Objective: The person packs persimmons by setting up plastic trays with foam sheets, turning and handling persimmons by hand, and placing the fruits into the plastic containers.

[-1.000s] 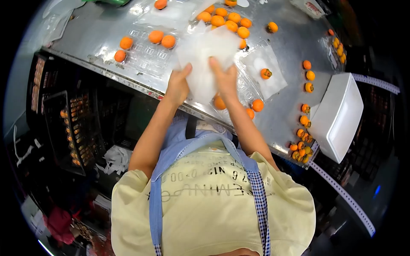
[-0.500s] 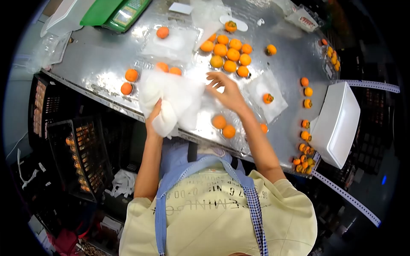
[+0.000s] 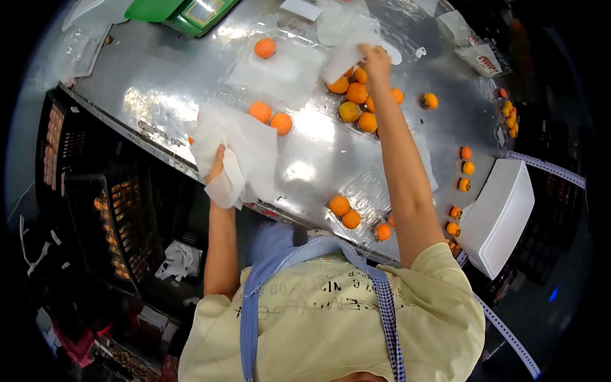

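My left hand (image 3: 217, 167) is closed on a bunch of white foam sheets (image 3: 245, 143) at the table's front edge, beside two orange persimmons (image 3: 270, 118). My right hand (image 3: 377, 58) reaches to the far side, its fingers pinched on the edge of a white sheet (image 3: 349, 56). Under that sheet and my forearm lies a cluster of persimmons (image 3: 356, 93), partly covered. Near my body, more persimmons (image 3: 344, 211) sit in a clear plastic tray (image 3: 366, 191). Another persimmon (image 3: 265, 48) rests on a white sheet in a clear tray at the back.
A green scale (image 3: 198, 14) stands at the back left of the metal table (image 3: 153, 76). At the right edge are a white foam box (image 3: 499, 213) and a row of persimmons (image 3: 468, 167). Black crates (image 3: 114, 229) stand below on the left.
Both hands were at the sheets together; then my left hand carried the bunch left. My right hand let go, moved up and away, and now grips a sheet over the cluster.
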`<state>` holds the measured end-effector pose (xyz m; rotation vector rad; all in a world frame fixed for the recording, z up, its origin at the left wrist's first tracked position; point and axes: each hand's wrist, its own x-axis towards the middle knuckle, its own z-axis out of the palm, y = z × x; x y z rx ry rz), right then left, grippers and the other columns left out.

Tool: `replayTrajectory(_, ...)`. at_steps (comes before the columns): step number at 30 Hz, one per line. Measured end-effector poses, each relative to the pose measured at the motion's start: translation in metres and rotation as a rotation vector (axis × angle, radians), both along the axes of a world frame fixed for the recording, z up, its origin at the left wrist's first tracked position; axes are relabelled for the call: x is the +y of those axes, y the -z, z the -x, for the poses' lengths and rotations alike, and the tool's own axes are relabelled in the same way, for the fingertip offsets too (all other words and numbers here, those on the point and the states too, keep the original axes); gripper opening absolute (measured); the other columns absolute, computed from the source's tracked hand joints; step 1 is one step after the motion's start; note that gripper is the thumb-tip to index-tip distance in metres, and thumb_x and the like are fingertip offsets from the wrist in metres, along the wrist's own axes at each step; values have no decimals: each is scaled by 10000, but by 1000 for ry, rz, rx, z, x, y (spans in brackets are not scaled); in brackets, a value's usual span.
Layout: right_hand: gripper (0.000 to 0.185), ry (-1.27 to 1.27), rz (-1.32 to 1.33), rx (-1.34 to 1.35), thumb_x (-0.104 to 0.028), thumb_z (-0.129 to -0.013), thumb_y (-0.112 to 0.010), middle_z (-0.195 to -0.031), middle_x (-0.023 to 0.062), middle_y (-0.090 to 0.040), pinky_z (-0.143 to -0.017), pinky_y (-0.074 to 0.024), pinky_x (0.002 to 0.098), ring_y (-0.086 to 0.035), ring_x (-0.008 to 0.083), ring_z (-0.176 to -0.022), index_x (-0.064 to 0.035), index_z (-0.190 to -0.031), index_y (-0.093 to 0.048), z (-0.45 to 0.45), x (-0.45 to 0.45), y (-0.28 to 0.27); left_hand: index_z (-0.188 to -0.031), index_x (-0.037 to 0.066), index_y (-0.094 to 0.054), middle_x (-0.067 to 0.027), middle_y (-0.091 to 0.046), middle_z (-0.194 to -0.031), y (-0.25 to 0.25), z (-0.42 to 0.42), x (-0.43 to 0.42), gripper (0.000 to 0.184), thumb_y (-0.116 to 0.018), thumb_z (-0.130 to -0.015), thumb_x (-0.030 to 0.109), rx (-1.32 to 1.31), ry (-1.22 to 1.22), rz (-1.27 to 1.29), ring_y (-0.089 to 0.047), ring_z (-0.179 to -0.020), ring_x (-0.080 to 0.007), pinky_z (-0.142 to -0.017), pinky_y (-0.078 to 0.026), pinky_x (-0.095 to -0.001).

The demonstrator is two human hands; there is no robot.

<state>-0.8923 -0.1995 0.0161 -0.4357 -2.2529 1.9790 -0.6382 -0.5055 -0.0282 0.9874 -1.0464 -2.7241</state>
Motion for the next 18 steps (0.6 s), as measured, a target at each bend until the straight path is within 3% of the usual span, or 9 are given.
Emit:
replayTrajectory(2,161,171,503,268,-162,-744,-598,-739,42,-567,-576,-458,304,-541,168,-644,-8,-757,-554,1,10,-8,-1245,-44,-440,-143,-538,-1175,0,3,-8,436,-491,-926,248,43,34,-50,-521,-1087,-242,-937,-428,-355)
replayTrajectory(4,194,291,479,484,-90,-772,-541,-875,100,-604,-704,-482,305,-594,215,-770,27,-925,-564,-14,16,-39,-1197,-26,-487,-126,-570,-1090,-3,6,-9,393,-542,-900,224,-5,35,-15,-578,-956,-216,-835,-477,-329)
replayTrajectory(6,241,83,166,471,-98,-794,-530,-922,118,-609,-723,-483,306,-600,209,-792,49,-984,-553,-42,29,-54,-1146,-7,-541,-98,-594,-1014,-33,8,2,349,-615,-857,175,-99,47,54,-600,-871,-189,-725,-518,-321)
replayTrajectory(8,280,-238,6,435,-97,-810,-526,-972,147,-612,-768,-482,310,-611,204,-842,68,-1035,-549,-94,0,-88,-1185,-1,-509,-102,-588,-1033,-77,15,27,468,-680,-806,214,-124,46,222,-593,-904,-202,-743,-520,-334)
replayTrajectory(9,343,-332,-184,415,-86,-764,-533,-944,102,-629,-745,-463,283,-602,170,-832,41,-1081,-554,-119,-18,-98,-1223,8,-476,-103,-572,-1078,-73,15,32,513,-680,-805,223,-157,115,172,-581,-935,-195,-751,-517,-332)
replayTrajectory(11,274,-595,-450,732,-64,-632,-617,-1076,182,-588,-833,-441,373,-570,330,-965,5,-882,-532,-155,-44,-84,-1270,36,-425,-94,-562,-1099,-75,16,47,539,-655,-832,250,-154,250,184,-582,-943,-205,-770,-515,-336)
replayTrajectory(13,272,-872,-464,666,-79,-552,-644,-1144,171,-556,-890,-407,422,-507,352,-1069,-51,-711,-424,-188,-74,-91,-1298,39,-385,-101,-514,-1180,-85,15,66,557,-630,-850,262,-21,234,78,-528,-1050,-198,-828,-493,-353)
replayTrajectory(16,251,-897,-643,581,-140,-567,-662,-1145,163,-529,-932,-363,438,-472,345,-1096,-33,-739,-514,-230,-95,-69,-1306,40,-369,-98,-527,-1152,-94,0,79,535,-600,-869,245,107,284,-62,-543,-1025,-194,-812,-500,-337)
replayTrajectory(18,277,-851,-671,593,-157,-580,-663,-1125,161,-525,-951,-340,442,-451,347,-1114,-24,-795,-548,-253,-99,-62,-1170,22,-497,-87,-578,-1004,-77,-12,82,386,-635,-826,127,-41,351,55,-584,-865,-161,-689,-509,-283)
